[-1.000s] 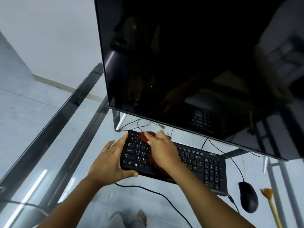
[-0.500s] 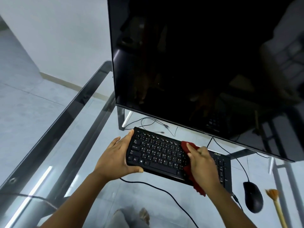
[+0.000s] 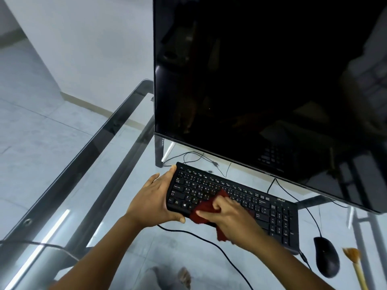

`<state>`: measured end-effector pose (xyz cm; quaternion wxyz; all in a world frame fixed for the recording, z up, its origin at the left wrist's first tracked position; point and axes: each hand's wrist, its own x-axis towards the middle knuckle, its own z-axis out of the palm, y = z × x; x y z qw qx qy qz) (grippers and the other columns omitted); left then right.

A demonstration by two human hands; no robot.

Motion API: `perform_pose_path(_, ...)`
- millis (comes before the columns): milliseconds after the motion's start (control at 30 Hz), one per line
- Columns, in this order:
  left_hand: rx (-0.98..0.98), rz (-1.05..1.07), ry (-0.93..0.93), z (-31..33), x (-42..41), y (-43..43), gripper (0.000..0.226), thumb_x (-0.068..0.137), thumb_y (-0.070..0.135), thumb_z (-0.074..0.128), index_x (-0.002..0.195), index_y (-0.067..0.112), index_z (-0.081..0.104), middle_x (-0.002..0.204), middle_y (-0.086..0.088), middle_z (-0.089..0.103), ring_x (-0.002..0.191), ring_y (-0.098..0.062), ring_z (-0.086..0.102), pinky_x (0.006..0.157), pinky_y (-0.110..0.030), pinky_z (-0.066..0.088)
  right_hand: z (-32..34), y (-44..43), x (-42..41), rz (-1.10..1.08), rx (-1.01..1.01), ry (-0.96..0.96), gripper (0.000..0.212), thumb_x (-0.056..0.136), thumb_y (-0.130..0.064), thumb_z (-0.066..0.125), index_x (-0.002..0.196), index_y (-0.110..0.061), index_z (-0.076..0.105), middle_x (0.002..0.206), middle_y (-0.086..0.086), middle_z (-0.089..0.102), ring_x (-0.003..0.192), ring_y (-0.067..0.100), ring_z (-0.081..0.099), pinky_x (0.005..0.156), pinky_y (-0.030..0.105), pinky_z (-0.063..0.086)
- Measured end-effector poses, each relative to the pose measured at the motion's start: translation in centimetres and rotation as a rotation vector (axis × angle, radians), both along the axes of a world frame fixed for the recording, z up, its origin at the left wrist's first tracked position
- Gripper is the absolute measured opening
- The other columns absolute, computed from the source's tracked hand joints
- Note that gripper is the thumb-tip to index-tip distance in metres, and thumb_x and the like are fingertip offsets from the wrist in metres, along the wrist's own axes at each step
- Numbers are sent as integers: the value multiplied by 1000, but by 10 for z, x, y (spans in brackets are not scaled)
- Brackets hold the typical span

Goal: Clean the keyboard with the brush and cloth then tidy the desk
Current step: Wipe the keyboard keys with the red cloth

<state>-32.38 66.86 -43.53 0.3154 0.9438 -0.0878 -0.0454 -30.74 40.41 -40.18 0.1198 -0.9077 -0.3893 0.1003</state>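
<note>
A black keyboard [image 3: 261, 203] lies on the glass desk [image 3: 117, 164] in front of a dark monitor. My left hand [image 3: 152, 198] grips the keyboard's left end, thumb under its front edge. My right hand [image 3: 230, 217] presses a dark red cloth [image 3: 204, 210] onto the keys left of the middle, fingers closed on it. Part of the cloth hangs over the keyboard's front edge. A brush [image 3: 356, 266] with a pale handle and orange-brown bristles lies at the far right, beside the mouse, touched by neither hand.
The large black monitor [image 3: 268, 84] stands close behind the keyboard on its legs. A black mouse [image 3: 326, 258] sits right of the keyboard. Cables [image 3: 201, 162] run under the monitor and along the desk's front. The desk's dark frame edge [image 3: 88, 155] runs along the left.
My right hand has swept the cloth from the keyboard's left end to its right part and back to left of the middle. My left hand keeps its grip.
</note>
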Motion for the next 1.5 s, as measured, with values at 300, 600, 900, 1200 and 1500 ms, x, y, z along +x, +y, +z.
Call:
perform_pose_path(300, 18, -24, -29, -1, -1, 1, 147, 48, 91, 64, 154, 18, -7, 158, 9, 22, 144, 0, 19, 121, -33, 8, -3, 62, 2, -18, 54, 35, 37, 92, -31, 53, 123, -49, 58, 96, -5, 48, 84, 15, 46, 67, 25, 37)
perform_pose_path(600, 31, -32, -53, -3, -2, 1, 140, 55, 90, 60, 154, 15, -5, 158, 10, 20, 144, -2, 20, 121, -34, 9, -14, 74, 1, -130, 190, 11, 20, 88, -51, 60, 89, -33, 50, 82, -7, 48, 81, 19, 54, 65, 32, 44)
perform_pose_path(900, 9, -6, -9, -3, -1, 1, 139, 54, 89, 62, 154, 22, -8, 157, 16, 15, 143, 3, 17, 122, -32, 6, 0, 10, 1, -147, 146, 63, 32, 92, -41, 51, 121, -40, 66, 92, -7, 50, 79, 9, 49, 63, 19, 43)
perform_pose_path(1200, 23, 2, -24, -4, -1, -2, 136, 57, 88, 61, 154, 21, -6, 157, 11, 24, 143, -1, 22, 121, -35, 12, -9, 46, -17, -234, 237, 23, 24, 89, -35, 63, 111, -25, 68, 79, -15, 49, 67, -3, 45, 54, 22, 42)
perform_pose_path(1500, 25, 16, -16, -4, 0, -1, 137, 55, 90, 59, 154, 22, -7, 158, 11, 22, 143, 0, 22, 121, -35, 10, 1, 65, 40, -380, 266, 11, 27, 97, -27, 53, 121, -27, 67, 86, -10, 47, 66, 4, 45, 60, 25, 49)
